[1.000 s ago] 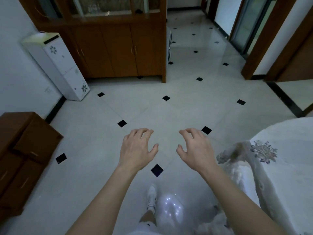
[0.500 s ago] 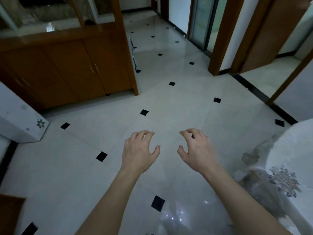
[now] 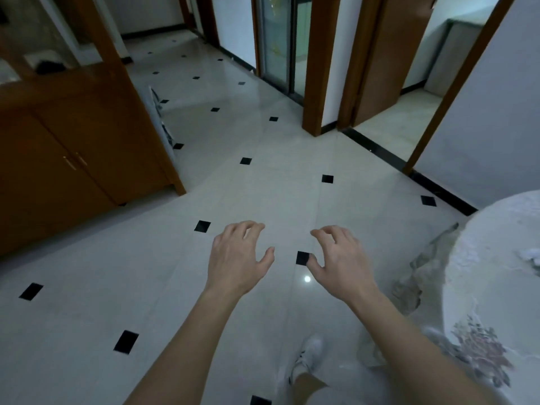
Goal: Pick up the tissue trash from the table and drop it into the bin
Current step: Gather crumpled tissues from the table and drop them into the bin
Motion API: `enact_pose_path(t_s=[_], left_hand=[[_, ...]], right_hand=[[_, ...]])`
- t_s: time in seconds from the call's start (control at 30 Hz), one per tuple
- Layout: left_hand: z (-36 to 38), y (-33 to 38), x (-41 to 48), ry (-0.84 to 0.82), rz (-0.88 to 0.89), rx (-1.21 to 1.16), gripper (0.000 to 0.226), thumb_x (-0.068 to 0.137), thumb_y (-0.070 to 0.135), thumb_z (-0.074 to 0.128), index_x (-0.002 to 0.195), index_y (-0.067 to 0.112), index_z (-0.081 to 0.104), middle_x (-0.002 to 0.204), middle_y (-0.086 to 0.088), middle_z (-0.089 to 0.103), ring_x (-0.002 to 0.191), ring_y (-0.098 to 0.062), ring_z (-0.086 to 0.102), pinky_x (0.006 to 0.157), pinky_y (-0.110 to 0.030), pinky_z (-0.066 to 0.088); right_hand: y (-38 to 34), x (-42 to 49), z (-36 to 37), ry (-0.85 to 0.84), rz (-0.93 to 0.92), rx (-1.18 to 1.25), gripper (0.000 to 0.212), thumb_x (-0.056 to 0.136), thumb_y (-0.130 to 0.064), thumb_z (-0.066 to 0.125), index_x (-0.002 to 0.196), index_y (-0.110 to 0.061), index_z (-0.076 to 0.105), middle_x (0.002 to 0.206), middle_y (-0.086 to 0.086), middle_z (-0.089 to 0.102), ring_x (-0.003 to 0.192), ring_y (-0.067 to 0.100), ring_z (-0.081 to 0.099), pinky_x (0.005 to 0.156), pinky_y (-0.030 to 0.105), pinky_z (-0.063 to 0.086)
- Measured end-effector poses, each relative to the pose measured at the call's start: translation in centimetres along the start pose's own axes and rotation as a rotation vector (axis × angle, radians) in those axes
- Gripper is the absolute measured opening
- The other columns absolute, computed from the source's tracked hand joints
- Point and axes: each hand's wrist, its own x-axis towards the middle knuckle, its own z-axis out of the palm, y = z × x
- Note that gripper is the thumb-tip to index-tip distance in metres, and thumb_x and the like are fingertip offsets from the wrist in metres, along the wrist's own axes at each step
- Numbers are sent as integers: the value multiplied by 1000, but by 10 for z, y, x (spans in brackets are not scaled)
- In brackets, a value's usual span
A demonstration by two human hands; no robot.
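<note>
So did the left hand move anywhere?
Yes. The left hand has travelled forward across the floor: the wooden cabinet, far ahead before, now stands much nearer, off to its left.

A single wide-angle view looks from the person's head, forward and steeply down along both bare forearms. The left hand and right hand sit close to the lens, low in the middle, over the tiled floor. A wooden cabinet fills the left edge and a cloth-covered table the right, with doorways far off at the top.
</note>
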Motion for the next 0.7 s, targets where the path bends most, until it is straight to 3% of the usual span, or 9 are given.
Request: enact_pose_path(t_s=[0.33,0.7], left_hand=[[71,93,209,-63,207,-56,47,86,48,57,125,23,58,126,4,61,117,-19,52,90,-38,44],[141,192,358,-140,425,-167,47,85,48,57,124,22,59,125,3,62,116,-21,53,89,-40,46]], right_hand=[[142,135,-10,74,189,-21,45,78,-35,56,117,-14,64,112,8,64,104,28,60,84,42,52],[270,204,-26,127,436,-104,46,79,-36,59,119,-15,63,114,7,64,105,26,59,84,39,50]])
